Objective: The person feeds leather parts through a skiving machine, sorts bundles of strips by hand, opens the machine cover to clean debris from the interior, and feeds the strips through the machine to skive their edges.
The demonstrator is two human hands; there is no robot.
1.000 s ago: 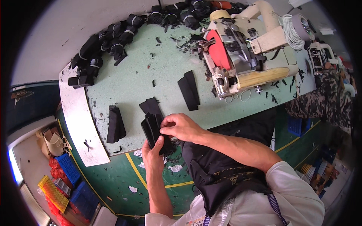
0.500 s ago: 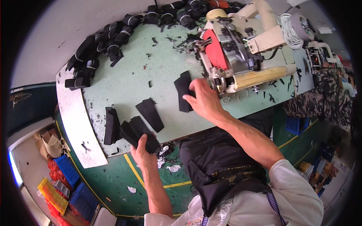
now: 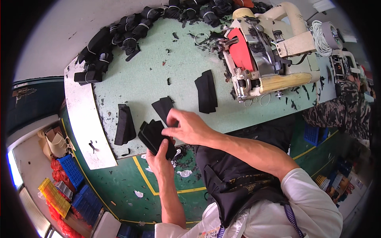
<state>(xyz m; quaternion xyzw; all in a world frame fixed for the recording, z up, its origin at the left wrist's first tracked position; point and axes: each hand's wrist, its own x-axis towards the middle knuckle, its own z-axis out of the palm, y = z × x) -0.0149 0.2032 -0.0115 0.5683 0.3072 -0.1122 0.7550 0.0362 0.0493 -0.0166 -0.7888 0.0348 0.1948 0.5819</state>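
My left hand [image 3: 160,156] grips a stack of black fabric pieces [image 3: 150,135] over the table's near edge, thumb on top. Above the stack's right side is my right hand [image 3: 185,126], fingers bent and smeared by motion; whether they pinch anything I cannot tell. Just beyond them a small black fabric bundle [image 3: 162,105] lies on the table, partly hidden by the right hand. Another fanned bundle, black strips [image 3: 205,92], lies farther right. To the left of my hands rests a folded black fabric stack [image 3: 124,125].
A sewing machine [image 3: 270,85] with a red plate stands at the right of the green table [image 3: 139,87]. Tied black bundles [image 3: 130,41] line the far edge. Black scraps litter the table. Blue crates [image 3: 85,204] stand at lower left; a person in camouflage clothing [image 3: 337,105] sits at right.
My right hand has left the fanned strips on the right and moved left to the stack in my left hand. The left hand keeps its hold. The whole view has shifted slightly.
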